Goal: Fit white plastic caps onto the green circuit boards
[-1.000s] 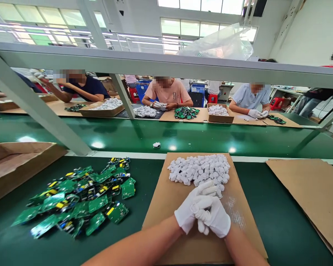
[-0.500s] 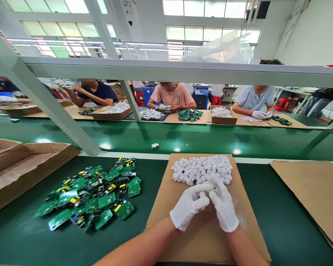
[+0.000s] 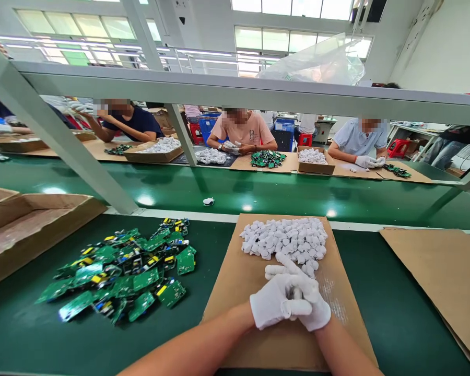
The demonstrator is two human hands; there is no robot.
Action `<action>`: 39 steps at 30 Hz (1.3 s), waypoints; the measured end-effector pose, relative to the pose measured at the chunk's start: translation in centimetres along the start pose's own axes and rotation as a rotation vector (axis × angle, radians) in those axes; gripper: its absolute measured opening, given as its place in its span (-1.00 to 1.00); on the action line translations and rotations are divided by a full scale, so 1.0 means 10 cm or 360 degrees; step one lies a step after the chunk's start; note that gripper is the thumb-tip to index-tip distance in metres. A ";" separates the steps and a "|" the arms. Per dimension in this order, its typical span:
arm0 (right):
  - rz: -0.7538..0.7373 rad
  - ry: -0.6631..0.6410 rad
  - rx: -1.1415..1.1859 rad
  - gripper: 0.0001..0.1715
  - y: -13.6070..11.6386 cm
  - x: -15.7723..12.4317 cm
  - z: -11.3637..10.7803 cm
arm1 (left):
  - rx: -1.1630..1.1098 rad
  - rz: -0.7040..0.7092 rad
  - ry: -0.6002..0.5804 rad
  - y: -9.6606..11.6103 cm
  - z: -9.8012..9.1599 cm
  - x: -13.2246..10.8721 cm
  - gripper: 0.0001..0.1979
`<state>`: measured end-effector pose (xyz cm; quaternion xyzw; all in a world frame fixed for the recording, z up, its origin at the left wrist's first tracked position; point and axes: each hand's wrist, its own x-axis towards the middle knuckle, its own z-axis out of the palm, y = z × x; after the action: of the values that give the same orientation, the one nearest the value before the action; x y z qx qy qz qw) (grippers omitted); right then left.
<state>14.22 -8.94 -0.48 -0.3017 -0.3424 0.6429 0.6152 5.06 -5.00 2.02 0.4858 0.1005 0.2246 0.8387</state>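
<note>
My left hand (image 3: pixel 269 304) and my right hand (image 3: pixel 318 309), both in white gloves, are pressed together over the cardboard sheet (image 3: pixel 235 292). Their fingers cross and fold into each other, some pointing up and to the left. Anything between the palms is hidden; only a small dark gap shows among the fingers. Just beyond my fingertips lies a pile of small white pieces (image 3: pixel 284 237) on the sheet's far end. To the left, a heap of green circuit boards (image 3: pixel 121 274) with yellow and blue parts rests on the dark green bench.
Cardboard trays (image 3: pixel 35 232) stand at the left, and a flat cardboard piece (image 3: pixel 434 277) lies at the right. A white metal frame (image 3: pixel 235 89) crosses ahead. Beyond it runs a green belt (image 3: pixel 250 190) carrying a small white piece (image 3: pixel 208 201). Several people sit working on the far side.
My hands have come from fingertip contact to crossed, folded fingers, a little lower and nearer to me. The small white piece on the belt shows farther left, and the whole view has shifted slightly.
</note>
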 end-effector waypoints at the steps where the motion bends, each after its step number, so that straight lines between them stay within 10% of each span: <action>1: 0.0057 -0.0052 0.0137 -0.19 -0.01 0.00 0.00 | 0.0051 -0.0078 -0.0002 0.03 0.00 -0.03 -0.81; 5: 0.0178 -0.0208 0.0467 -0.21 -0.11 0.00 0.05 | 0.0230 -0.0152 0.0122 0.20 -0.13 -0.23 -0.35; 12: 0.0261 -0.0165 0.0638 -0.22 -0.21 0.04 0.11 | 0.0665 -0.0219 0.0493 0.55 -0.58 -0.66 -0.39; 21: 0.0374 -0.0100 0.0568 -0.11 -0.22 0.00 0.10 | 0.3044 -0.0041 0.1479 0.84 -1.35 -1.63 -0.45; 26: 0.0508 -0.0013 0.0550 -0.21 -0.14 0.04 -0.03 | 0.3390 -0.0533 0.1929 0.71 -1.53 -2.16 -0.20; 39: 0.0668 0.0008 0.0407 -0.28 -0.02 0.15 -0.36 | 0.2936 -0.0508 0.1638 0.65 -1.62 -1.55 -0.12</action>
<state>17.17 -7.16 -2.32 -0.2875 -0.1865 0.7939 0.5023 -16.63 2.95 -1.39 0.7607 0.6360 0.1274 0.0235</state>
